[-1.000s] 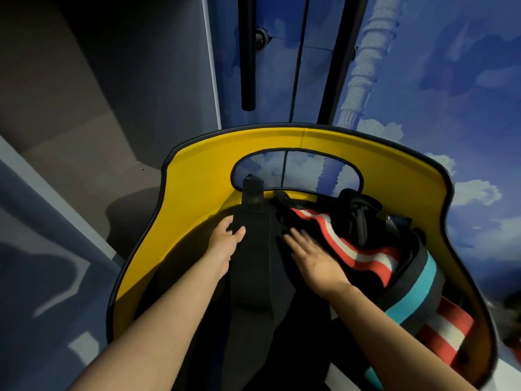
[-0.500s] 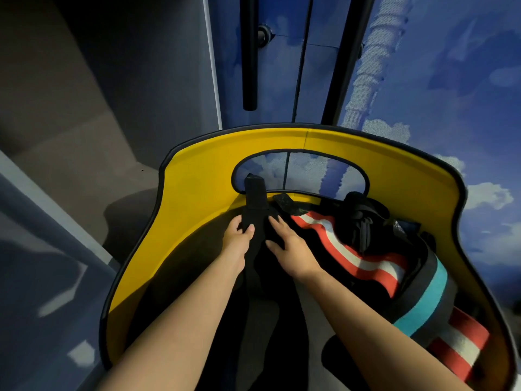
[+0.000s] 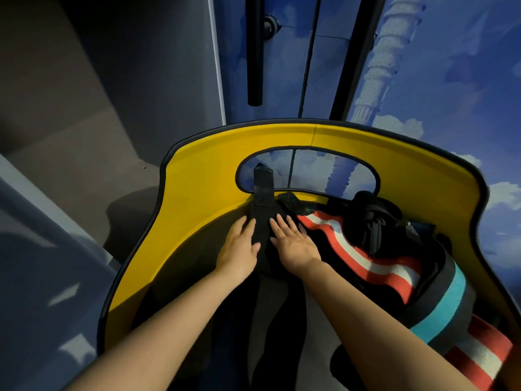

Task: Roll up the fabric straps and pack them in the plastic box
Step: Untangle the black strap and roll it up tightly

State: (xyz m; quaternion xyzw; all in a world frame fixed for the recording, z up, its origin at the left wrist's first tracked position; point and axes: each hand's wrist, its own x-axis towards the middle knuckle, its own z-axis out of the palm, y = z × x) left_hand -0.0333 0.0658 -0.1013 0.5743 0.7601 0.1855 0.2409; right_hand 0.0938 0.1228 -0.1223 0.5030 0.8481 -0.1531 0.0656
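Both our hands lay flat, fingers straight, side by side on the black strap (image 3: 263, 227) at centre frame. Left hand (image 3: 239, 248) pressed its left edge, right hand (image 3: 293, 244) its right edge; thumbs nearly met over the strap, hands not touching. Nothing was gripped. The strap ran from 6 o'clock up to 12, its tip poking through the cutout in the yellow wall (image 3: 203, 198). Red-and-white striped strap (image 3: 361, 255) lay just beside our right hand at 3 o'clock, teal-striped strap (image 3: 442, 311) beyond at 4. Black bundle (image 3: 372, 218) sat at 2 o'clock.
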